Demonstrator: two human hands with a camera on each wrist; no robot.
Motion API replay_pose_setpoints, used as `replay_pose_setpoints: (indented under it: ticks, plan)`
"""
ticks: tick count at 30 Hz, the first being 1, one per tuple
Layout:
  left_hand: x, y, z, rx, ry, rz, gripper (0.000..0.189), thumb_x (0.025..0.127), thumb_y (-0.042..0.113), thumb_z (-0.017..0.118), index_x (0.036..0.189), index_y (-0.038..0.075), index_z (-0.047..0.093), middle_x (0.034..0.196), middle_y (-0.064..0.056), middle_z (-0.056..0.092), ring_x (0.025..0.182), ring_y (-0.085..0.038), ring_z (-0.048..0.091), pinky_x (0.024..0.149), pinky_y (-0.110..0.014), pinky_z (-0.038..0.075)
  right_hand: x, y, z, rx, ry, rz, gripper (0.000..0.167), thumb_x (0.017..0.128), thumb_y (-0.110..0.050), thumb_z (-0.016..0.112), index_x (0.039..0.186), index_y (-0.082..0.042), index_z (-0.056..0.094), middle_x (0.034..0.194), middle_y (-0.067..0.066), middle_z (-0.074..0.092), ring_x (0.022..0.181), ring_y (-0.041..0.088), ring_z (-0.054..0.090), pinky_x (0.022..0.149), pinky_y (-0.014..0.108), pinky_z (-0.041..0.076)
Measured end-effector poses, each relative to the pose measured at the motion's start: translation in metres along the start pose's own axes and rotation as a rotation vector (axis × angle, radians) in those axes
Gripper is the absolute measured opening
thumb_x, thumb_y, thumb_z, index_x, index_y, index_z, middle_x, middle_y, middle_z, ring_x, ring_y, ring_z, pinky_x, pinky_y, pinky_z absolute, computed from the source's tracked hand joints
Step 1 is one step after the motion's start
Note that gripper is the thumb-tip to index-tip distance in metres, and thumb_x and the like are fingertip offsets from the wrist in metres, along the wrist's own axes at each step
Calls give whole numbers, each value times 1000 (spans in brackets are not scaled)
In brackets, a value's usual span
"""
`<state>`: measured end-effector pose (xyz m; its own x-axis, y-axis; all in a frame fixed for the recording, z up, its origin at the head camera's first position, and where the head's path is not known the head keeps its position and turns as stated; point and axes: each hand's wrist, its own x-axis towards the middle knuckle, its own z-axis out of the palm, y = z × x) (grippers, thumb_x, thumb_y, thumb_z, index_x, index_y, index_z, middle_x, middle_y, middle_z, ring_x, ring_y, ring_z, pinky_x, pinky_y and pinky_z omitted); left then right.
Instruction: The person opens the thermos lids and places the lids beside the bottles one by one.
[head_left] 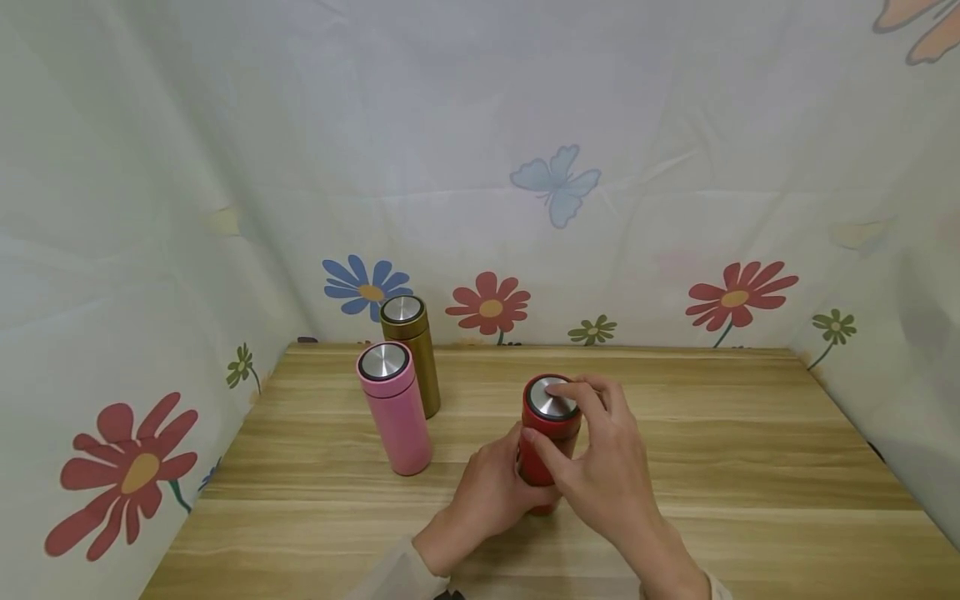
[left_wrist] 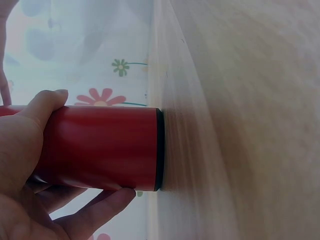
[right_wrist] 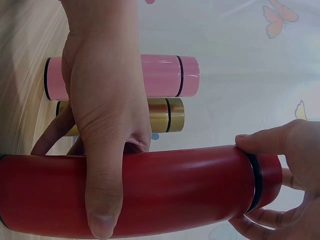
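A red thermos bottle (head_left: 534, 468) stands upright on the wooden table, its dark base ring right at the tabletop in the left wrist view. My left hand (head_left: 491, 487) wraps round the lower body, thumb on one side and fingers on the other. At the top, my right hand (head_left: 611, 458) grips the silver-topped lid (head_left: 546, 407). One fingertip lies over the lid's metal disc. In the right wrist view the right thumb sits by the black seam under the lid (right_wrist: 272, 175), with the other fingers round the opposite side.
To the left stands a pink thermos bottle (head_left: 397, 425), with a gold thermos bottle (head_left: 424, 362) just behind it. Both have silver-topped lids on. A white curtain (head_left: 420, 167) printed with flowers and butterflies encloses the back and sides of the wooden table (head_left: 735, 467).
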<state>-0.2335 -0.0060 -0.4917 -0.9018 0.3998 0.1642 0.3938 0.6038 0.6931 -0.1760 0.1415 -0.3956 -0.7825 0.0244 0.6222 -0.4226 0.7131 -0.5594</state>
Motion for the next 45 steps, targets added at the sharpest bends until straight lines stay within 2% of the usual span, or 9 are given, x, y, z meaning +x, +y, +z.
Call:
replay_pose_setpoints:
  ticks: [19, 34, 40, 45]
  plan:
    - [1, -4, 0, 9, -1, 35, 77, 83, 52, 84, 144, 27, 46, 125, 4, 72, 105, -9, 70, 95, -36, 59, 3, 6, -7, 66, -96, -13, 54, 81, -15, 89, 128, -21, 65, 131, 6, 58, 112, 25, 65, 92, 53, 58]
    - [1, -3, 0, -6, -9, 10, 74, 82, 52, 85, 142, 27, 48, 125, 4, 72, 107, -10, 69, 96, -39, 58, 3, 5, -5, 78, -102, -4, 60, 78, -18, 91, 130, -19, 61, 129, 3, 57, 116, 22, 61, 96, 52, 54]
    - [1, -3, 0, -23, -18, -12, 74, 81, 54, 84, 141, 29, 49, 125, 6, 71, 107, -9, 68, 96, -38, 58, 3, 4, -5, 89, -83, 20, 63, 77, -20, 93, 131, -21, 61, 129, 4, 56, 119, 21, 58, 97, 53, 53]
    - [1, -4, 1, -29, -13, -2, 75, 81, 58, 83, 141, 29, 48, 125, 6, 71, 106, -8, 68, 96, -37, 58, 3, 3, -5, 73, -64, 48, 67, 75, -24, 94, 133, -21, 60, 130, 5, 55, 121, 21, 54, 96, 52, 51]
